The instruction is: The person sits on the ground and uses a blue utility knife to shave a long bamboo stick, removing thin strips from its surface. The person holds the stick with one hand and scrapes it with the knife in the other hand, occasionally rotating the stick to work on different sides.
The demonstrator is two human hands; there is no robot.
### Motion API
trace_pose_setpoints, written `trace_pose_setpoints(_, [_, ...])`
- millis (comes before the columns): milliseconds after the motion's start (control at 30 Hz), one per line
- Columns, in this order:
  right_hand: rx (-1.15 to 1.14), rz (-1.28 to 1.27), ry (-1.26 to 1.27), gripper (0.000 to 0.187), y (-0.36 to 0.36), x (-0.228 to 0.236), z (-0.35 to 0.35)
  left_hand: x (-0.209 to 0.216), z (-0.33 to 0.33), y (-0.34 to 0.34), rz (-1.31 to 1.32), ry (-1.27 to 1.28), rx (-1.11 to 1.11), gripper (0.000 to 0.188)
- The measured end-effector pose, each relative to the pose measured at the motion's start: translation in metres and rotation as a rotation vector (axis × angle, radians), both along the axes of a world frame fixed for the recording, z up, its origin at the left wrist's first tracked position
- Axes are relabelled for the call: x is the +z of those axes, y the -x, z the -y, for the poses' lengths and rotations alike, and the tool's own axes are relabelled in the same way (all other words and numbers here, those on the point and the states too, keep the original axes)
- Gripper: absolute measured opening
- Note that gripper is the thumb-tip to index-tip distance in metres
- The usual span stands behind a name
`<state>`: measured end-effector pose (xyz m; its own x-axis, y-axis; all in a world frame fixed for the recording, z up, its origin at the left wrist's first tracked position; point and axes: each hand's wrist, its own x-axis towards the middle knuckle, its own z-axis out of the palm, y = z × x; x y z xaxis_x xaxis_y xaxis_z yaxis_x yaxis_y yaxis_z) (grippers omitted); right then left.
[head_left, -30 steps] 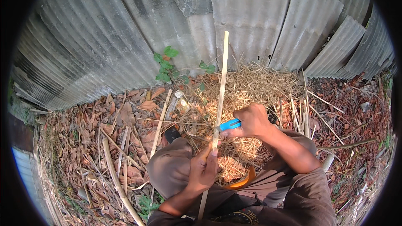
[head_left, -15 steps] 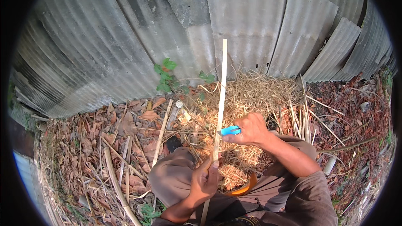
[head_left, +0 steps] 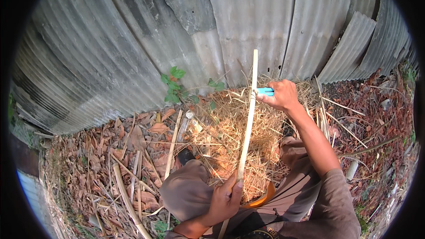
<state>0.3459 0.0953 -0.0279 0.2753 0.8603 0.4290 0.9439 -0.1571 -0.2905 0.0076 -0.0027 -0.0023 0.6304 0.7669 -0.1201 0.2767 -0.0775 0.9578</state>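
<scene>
Upright, a pale bamboo strip rises over the straw pile before the corrugated metal fence. Left hand fingers clamp its lower part; right hand fingers clamp a blue-handled knife against its upper part.

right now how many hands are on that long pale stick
2. The left hand grips the stick low down, near the person's lap; the right hand is up near its top, holding a blue-handled tool against it.
</scene>
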Motion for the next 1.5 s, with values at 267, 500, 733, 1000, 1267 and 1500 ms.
trace_pose_setpoints(267, [-0.365,-0.116,0.011,0.082,-0.068,0.006,0.009,-0.015,0.007,0.004,-0.003,0.109,-0.198,0.038])
trace_pose_setpoints(500, [-0.712,-0.332,0.446,0.089,-0.124,-0.009,0.032,-0.019,0.013,0.005,0.059,0.014,-0.243,0.035])
trace_pose_setpoints(733, [-0.004,-0.249,0.317,0.078,0.029,0.030,0.048,-0.018,-0.012,-0.001,0.030,0.072,0.090,0.030])
trace_pose_setpoints(1000, [0.448,0.012,0.113,0.073,0.108,0.010,0.059,-0.009,-0.019,-0.005,0.168,0.131,0.180,0.035])
trace_pose_setpoints(1267, [0.394,0.041,-0.066,0.068,0.096,-0.006,0.035,0.004,-0.021,-0.005,0.073,0.073,0.126,0.033])
trace_pose_setpoints(1500, [0.204,-0.136,0.254,0.072,0.096,0.008,0.038,-0.012,-0.016,0.009,0.032,-0.029,0.077,0.036])
